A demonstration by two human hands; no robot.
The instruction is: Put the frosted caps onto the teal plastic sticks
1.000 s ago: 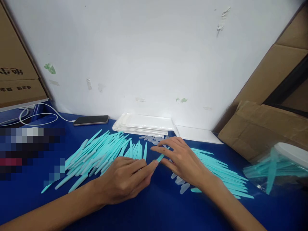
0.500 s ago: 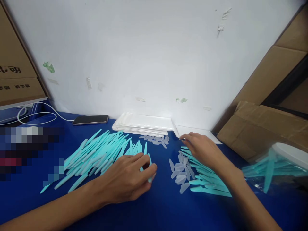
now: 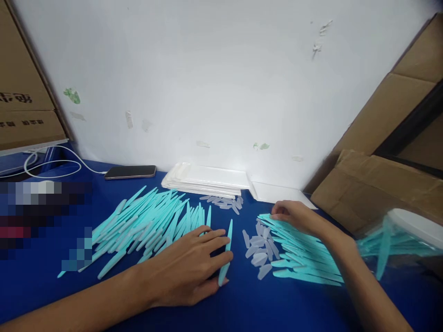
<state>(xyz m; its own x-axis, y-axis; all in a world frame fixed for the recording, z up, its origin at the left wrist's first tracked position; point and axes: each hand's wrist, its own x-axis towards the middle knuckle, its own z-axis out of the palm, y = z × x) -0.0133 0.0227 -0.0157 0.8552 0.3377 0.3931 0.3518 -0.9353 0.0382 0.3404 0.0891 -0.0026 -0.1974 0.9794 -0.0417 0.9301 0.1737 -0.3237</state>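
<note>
My left hand (image 3: 194, 265) rests low over the blue tabletop, its thumb and fingertips on a single turquoise eyebrow razor (image 3: 225, 258) that points away from me. Beside that hand, on its left, lies a large heap of similar turquoise razors (image 3: 145, 221), some with translucent covers on. My right hand (image 3: 299, 216) has curled fingers at the upper end of a row of turquoise razors (image 3: 304, 258); what its fingertips pinch, if anything, is hidden. Between the hands is a small pile of loose translucent covers (image 3: 259, 246).
White flat sleeves (image 3: 207, 177) are stacked against the white wall, with more translucent covers (image 3: 226, 203) in front. A phone (image 3: 130, 172) on a white cable lies back left. On the right are a clear tub of razors (image 3: 408, 240) and cardboard boxes (image 3: 380, 193).
My left hand has brought the razor a little to the right, and its fingers have spread. My right hand has moved from the white sleeves' edge down and right onto the razor row.
</note>
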